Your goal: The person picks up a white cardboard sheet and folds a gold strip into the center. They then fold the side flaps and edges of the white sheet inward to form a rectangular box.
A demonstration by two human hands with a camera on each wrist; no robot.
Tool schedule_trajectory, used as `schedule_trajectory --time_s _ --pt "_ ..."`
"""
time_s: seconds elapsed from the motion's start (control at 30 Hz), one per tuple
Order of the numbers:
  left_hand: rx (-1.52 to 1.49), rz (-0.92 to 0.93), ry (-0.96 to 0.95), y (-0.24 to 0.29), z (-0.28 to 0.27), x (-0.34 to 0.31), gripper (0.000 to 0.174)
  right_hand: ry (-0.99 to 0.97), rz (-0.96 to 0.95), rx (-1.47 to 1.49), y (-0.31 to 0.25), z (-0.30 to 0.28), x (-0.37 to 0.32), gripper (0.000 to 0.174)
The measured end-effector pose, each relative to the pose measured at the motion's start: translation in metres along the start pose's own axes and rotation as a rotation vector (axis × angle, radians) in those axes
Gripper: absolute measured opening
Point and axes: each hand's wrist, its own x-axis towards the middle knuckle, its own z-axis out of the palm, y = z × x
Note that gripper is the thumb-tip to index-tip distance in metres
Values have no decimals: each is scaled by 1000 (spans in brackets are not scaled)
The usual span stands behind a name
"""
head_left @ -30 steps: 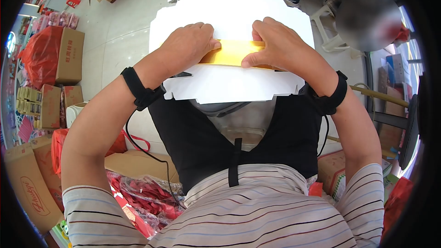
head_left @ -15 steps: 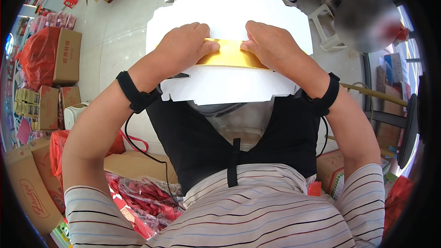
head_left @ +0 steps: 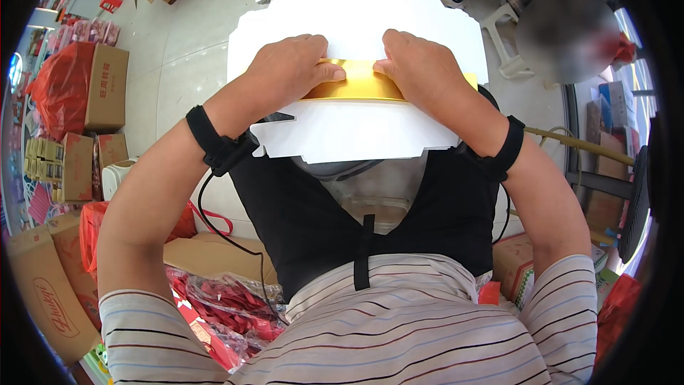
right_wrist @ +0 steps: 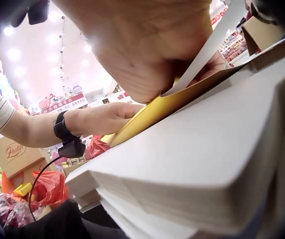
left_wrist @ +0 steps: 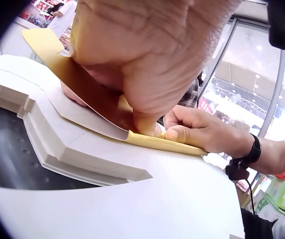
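I have the gold card (head_left: pixel 360 85) lying across the white card stack (head_left: pixel 356 14), toward its near side. Both hands pinch it: left hand (head_left: pixel 288 64) and right hand (head_left: pixel 431 64), slightly apart above the stack, thumbs on the gold face, fingers curled past the card's far edge (fingertips mostly hidden, can't call them). Looks light and springy to me, stiff enough to hold a crease, gloss maybe slick, probably easy to kink or scuff. I'd hold it along the long edge, thumbs spread, not by one corner. Head view gives both thumbs and the gap between them over the stack, but only gold. Left wrist adds what looks like the card's white reverse, raised off the stack. Right wrist gives the stack's thick layered side, which head misses
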Motion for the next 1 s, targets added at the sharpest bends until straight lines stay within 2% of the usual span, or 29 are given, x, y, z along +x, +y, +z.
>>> schedule_trajectory --time_s 0.17,0.27,0.37,0.47,0.67,1.0 --pt "-4 -11 20 0 -1 -4 47 160 -146 -97 5 12 -5 25" --pt "171 247 392 -8 12 -12 37 182 -170 -87 5 13 -7 24" --pt "-64 232 204 14 -7 -31 31 189 -191 -76 5 12 -9 24" --pt "-242 290 60 24 1 -34 27 160 -163 -88 6 14 -9 23" --pt "-36 375 126 22 10 -29 22 147 -141 -98 2 12 -9 21" --pt "213 471 245 24 18 -36 23 63 -79 -55 1 6 -8 19"
